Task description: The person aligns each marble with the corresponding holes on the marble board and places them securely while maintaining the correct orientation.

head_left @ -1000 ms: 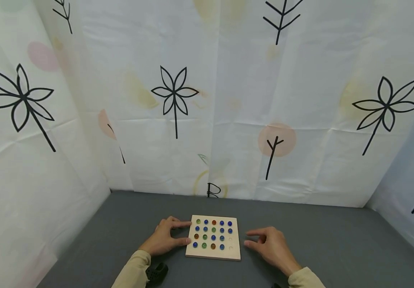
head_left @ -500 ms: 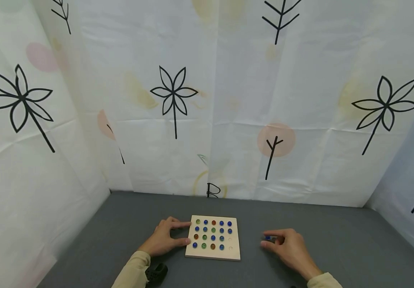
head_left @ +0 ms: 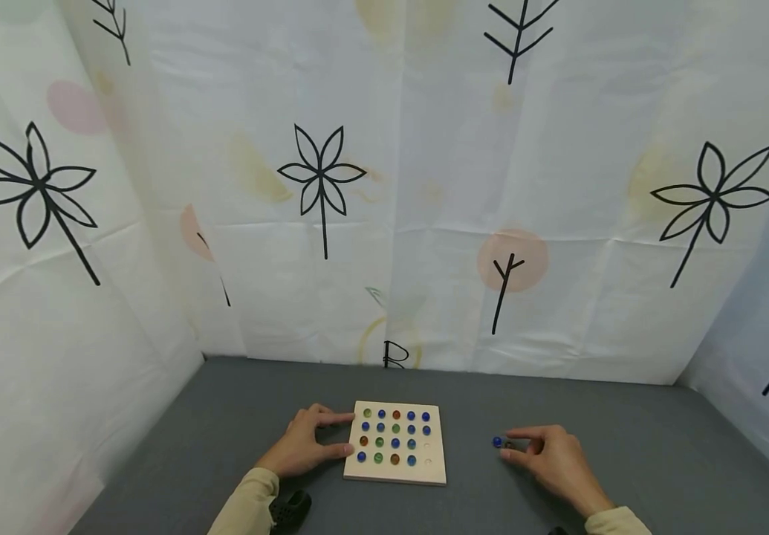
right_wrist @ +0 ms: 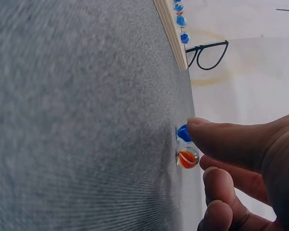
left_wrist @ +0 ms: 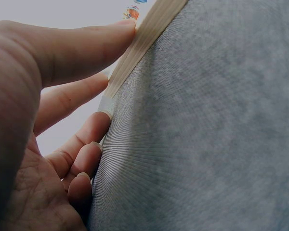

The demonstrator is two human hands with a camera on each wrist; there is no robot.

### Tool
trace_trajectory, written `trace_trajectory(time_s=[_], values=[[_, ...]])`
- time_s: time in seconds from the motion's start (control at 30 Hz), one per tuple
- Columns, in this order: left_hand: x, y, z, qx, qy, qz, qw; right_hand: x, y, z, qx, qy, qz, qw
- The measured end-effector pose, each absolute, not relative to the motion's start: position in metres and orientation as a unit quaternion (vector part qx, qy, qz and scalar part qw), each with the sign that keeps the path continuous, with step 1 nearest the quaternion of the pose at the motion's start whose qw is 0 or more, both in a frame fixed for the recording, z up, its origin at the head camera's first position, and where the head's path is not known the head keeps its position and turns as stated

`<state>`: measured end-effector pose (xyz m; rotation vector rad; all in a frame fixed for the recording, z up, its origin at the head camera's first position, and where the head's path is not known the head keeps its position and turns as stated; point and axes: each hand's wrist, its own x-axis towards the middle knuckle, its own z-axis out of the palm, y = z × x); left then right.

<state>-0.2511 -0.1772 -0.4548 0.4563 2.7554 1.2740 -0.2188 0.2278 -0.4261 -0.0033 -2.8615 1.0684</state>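
A pale wooden board (head_left: 394, 474) lies on the grey table, bearing rows of blue, green and reddish-brown glass marbles. Two hollows at its lower right hold no marble. My left hand (head_left: 300, 443) touches the board's left edge with outstretched thumb and index finger; the left wrist view has the thumb (left_wrist: 91, 48) against the wooden side. To the right of the board, my right hand (head_left: 556, 462) has thumb and index finger apart around loose marbles. A blue marble (head_left: 497, 441) lies just beyond the fingertips, partly behind the thumb in the right wrist view. Beside it rests an orange-swirled clear marble (right_wrist: 188, 158).
Dark grey cloth covers the table (head_left: 257, 386). White patterned fabric (head_left: 424, 186) encloses it at the back and both sides. Near my left wrist is a black object (head_left: 290, 511), perhaps part of the wrist gear.
My right hand has drawn away to the right from beside the board, bringing the loose blue marble into view past its fingertips. The left hand and board stay in place.
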Motion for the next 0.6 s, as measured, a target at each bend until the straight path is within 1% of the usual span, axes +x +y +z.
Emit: trace_trajectory(time_s=[0.6], values=[[-0.2505, -0.1773, -0.4541, 0.149, 0.898, 0.413, 0.036, -0.2204, 0.2327, -0.4335, -0.013, -0.938, 0.347, 0.023]])
